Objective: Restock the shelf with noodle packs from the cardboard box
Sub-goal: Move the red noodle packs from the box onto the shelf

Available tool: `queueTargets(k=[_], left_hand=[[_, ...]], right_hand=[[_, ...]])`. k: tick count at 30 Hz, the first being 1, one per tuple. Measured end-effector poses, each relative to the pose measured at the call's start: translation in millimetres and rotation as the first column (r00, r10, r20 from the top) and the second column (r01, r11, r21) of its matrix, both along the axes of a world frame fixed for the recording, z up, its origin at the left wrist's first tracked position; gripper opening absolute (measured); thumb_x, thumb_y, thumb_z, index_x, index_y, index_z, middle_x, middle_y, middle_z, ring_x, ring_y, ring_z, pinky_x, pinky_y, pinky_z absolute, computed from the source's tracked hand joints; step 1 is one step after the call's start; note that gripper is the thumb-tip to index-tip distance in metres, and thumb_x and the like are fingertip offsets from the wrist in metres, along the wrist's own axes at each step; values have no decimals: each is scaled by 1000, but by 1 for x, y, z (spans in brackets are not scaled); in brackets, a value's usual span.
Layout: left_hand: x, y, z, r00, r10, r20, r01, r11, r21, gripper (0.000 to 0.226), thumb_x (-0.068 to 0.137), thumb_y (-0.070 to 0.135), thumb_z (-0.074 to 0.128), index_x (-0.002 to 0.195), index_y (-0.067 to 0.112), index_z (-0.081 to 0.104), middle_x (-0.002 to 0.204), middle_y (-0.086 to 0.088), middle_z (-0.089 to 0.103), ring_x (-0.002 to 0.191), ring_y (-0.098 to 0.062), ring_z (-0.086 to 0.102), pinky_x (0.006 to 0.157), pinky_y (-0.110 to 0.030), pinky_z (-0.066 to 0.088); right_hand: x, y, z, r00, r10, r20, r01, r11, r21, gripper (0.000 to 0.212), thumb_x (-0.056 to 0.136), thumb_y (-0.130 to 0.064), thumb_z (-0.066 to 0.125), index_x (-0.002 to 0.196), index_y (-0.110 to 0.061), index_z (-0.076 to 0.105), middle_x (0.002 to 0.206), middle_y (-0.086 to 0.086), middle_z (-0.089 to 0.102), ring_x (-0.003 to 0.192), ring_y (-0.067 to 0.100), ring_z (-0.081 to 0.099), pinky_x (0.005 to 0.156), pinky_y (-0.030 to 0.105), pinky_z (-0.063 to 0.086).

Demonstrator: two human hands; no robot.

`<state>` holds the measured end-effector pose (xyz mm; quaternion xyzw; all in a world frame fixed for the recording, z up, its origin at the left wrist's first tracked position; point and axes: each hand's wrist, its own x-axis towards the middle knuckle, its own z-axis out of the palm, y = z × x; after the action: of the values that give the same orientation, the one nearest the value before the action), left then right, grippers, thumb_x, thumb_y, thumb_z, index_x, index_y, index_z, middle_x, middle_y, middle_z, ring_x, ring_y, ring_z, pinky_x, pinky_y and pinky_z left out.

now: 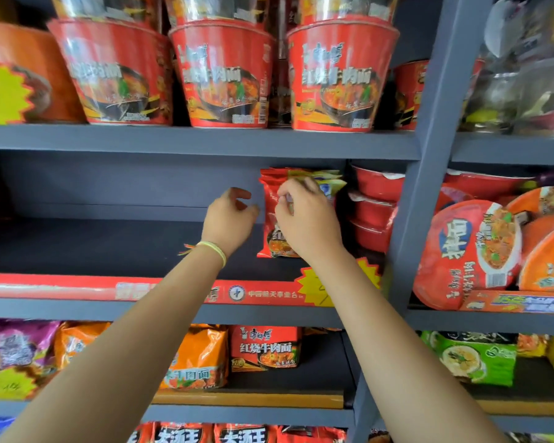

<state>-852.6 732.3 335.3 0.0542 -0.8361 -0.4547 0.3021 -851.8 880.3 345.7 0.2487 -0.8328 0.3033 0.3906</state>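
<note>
Red crinkly plastic noodle pack [271, 219] stands upright at right end of the dark grey middle shelf [109, 244], right hand [304, 219] pinching its top edge, left hand [229, 215] loosely curled, empty, just beside; likely light, soft, slippery — grip by edges.

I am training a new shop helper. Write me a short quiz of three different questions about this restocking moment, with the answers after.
1. True or false: the left hand holds a noodle pack.
2. Which hand touches the upright red noodle pack on the middle shelf? A) left B) right C) both
3. Fill in: directly right of that pack stand stacked red ____.

Key
1. False. It hovers beside the pack, fingers loosely curled, holding nothing.
2. B. The right hand has its fingers at the pack's top edge.
3. Bowls: the red noodle bowls sit between the pack and the grey upright post.
</note>
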Motion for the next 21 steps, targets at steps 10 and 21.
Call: queueTargets(k=[10, 21], left_hand=[[194, -200, -63, 929, 369, 1, -369, 929, 24, 22, 82, 27, 55, 71, 17, 70, 54, 7, 62, 49, -8, 56, 59, -28, 48], [479, -447, -213, 661, 528, 533, -692, 704, 160, 14, 98, 15, 58, 87, 13, 68, 71, -4, 64, 46, 0, 57, 52, -21, 50]], right_hand=[[84, -213, -55, 714, 663, 223, -643, 748, -164, 16, 94, -14, 54, 93, -16, 70, 81, -8, 69, 73, 7, 62, 64, 22, 47], [280, -533, -187, 237, 618, 750, -957, 283, 69, 13, 95, -20, 59, 87, -19, 69, 73, -2, 68, 64, 14, 63, 70, 34, 52]])
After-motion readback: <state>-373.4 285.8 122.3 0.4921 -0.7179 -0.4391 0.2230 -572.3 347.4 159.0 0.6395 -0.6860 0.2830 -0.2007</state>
